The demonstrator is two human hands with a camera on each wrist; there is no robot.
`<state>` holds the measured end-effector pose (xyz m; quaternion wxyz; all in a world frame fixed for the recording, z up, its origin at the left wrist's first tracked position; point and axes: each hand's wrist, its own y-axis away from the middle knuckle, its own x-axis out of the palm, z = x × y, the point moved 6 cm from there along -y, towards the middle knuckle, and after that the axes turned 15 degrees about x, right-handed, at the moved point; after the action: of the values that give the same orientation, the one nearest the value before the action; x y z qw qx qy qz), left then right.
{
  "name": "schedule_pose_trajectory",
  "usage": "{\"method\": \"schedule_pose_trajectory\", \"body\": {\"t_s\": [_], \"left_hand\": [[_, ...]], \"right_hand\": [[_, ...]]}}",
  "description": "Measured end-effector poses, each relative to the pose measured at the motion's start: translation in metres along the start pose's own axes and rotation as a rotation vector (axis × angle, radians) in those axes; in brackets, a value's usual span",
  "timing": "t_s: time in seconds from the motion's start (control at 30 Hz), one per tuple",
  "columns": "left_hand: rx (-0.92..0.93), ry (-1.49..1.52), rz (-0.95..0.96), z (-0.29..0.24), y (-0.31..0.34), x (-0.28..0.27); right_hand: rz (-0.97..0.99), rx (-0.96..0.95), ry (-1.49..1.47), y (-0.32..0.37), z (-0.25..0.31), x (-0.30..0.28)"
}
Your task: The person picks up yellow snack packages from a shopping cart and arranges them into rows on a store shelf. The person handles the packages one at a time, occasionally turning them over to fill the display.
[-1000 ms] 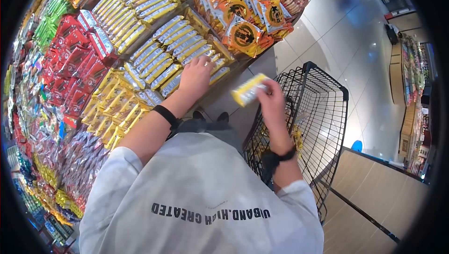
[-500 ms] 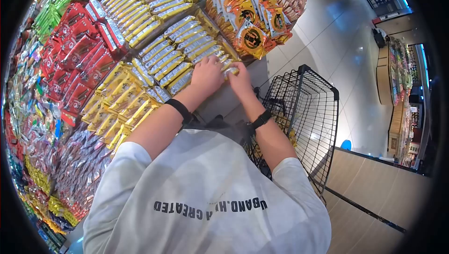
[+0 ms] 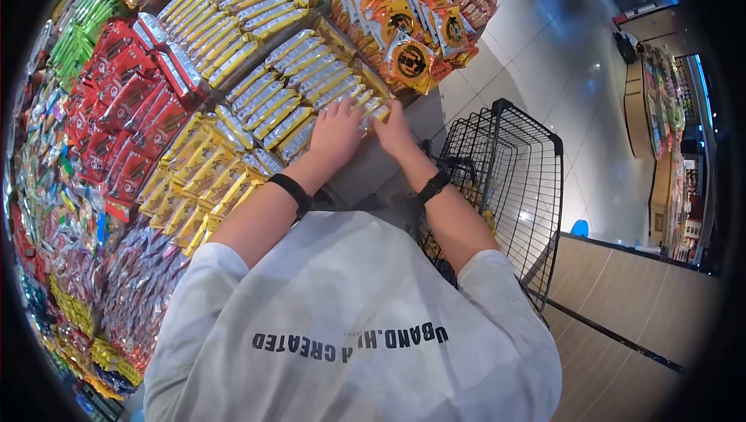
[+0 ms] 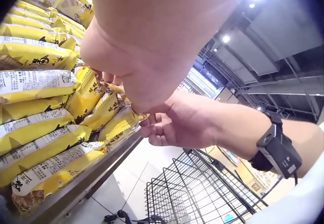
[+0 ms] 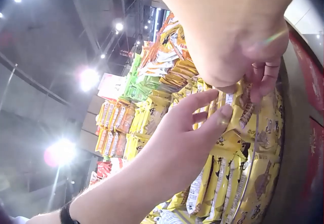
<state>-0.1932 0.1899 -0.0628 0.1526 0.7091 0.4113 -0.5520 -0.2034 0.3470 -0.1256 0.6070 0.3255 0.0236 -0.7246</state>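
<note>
Yellow packet [image 3: 380, 113] is pinched at one end by the right hand [image 3: 395, 130], its length pointed toward the left hand [image 3: 336, 137], fingers loosely outstretched.

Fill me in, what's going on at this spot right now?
Someone in a printed white T-shirt is working at rows of slim yellow-and-silver plastic-wrapped packets. The right hand pinches one packet at the outer end of a row. The left hand is right beside it, fingers on the packets; whether it grips one is unclear. A black wire shopping cart stands by the right arm, and shiny red packets lie off to the left.
</note>
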Motion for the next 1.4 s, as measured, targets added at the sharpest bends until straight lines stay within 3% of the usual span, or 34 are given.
{"method": "schedule_pose_trajectory", "body": {"t_s": [0.13,0.33,0.4,0.53,0.6,0.77,0.97,1.07,1.17,1.27,1.4], "left_hand": [[0.007,-0.009,0.015,-0.001,-0.001,0.002],[0.013,-0.020,0.003,-0.002,-0.001,0.001],[-0.003,0.009,0.006,-0.003,-0.003,-0.001],[-0.005,0.041,-0.050,-0.004,-0.006,-0.003],[-0.003,0.066,-0.049,-0.009,-0.009,-0.005],[0.054,0.074,-0.066,-0.028,-0.013,-0.015],[0.161,-0.049,0.015,-0.046,-0.008,-0.013],[0.192,-0.116,0.161,-0.053,-0.004,-0.003],[0.213,-0.123,0.251,-0.059,-0.005,0.005],[0.215,-0.189,0.271,-0.055,-0.008,0.009],[0.216,-0.163,0.248,-0.059,-0.012,0.007]], "right_hand": [[0.010,0.030,-0.018,-0.002,0.001,-0.004],[0.317,0.187,-0.205,0.024,0.009,-0.036],[0.238,0.129,-0.316,0.043,0.010,-0.081],[-0.026,0.131,-0.515,0.063,-0.051,-0.195],[-0.265,0.211,-0.552,0.083,-0.091,-0.254],[-0.576,0.477,-0.824,0.133,-0.270,-0.328],[-0.510,0.939,-1.000,0.196,-0.470,-0.272],[-0.513,1.197,-1.033,0.224,-0.531,-0.220],[-0.182,1.218,-0.946,0.236,-0.692,-0.145],[-0.347,1.341,-0.975,0.240,-0.580,-0.142],[-0.286,1.340,-1.110,0.240,-0.591,-0.126]]}}
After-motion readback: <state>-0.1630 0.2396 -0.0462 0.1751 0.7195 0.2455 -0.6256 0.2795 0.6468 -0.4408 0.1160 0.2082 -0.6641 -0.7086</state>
